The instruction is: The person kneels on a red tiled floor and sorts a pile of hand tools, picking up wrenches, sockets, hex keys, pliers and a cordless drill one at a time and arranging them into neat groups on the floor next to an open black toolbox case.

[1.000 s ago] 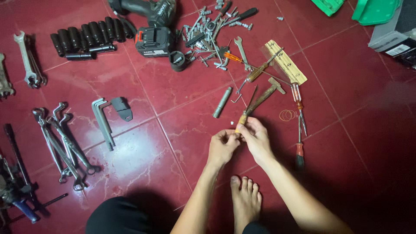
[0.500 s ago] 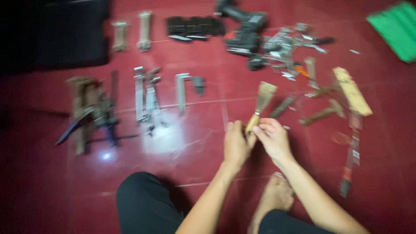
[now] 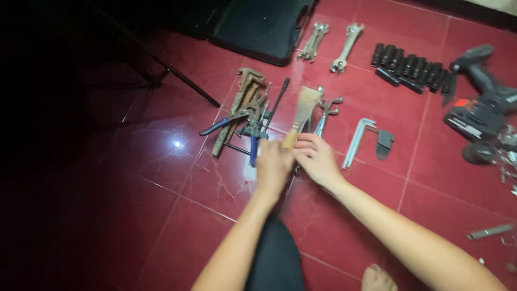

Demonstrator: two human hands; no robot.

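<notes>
Down at the bottom, your knee in dark cloth and a bare foot (image 3: 377, 277) on the red tiled floor (image 3: 177, 215). Both your arms reach forward and meet. Your left hand (image 3: 273, 168) and right hand (image 3: 316, 159) are together, both closed around the pale wooden handle of a putty knife (image 3: 302, 110), fingers pinching it from either side. The wide, worn blade points up and away from you, held above the floor rather than lying on it.

Just beyond your hands, a tangle of rusty pliers and a blue-handled cutter (image 3: 242, 116), and ring spanners (image 3: 326, 110) right beside the blade. To the right, a set of hex keys (image 3: 355, 141). Farther out, two open-ended spanners (image 3: 347, 48), a row of black sockets (image 3: 412, 67), and a cordless drill (image 3: 482, 110) at the right edge. At the very back, a dark case (image 3: 258, 29).

Watch that blade edge: your fingers sit high on the handle, close to the metal, and a slip could run them onto it. The view is blurred and the left side is dark, so setting anything down blind could knock that pile.
</notes>
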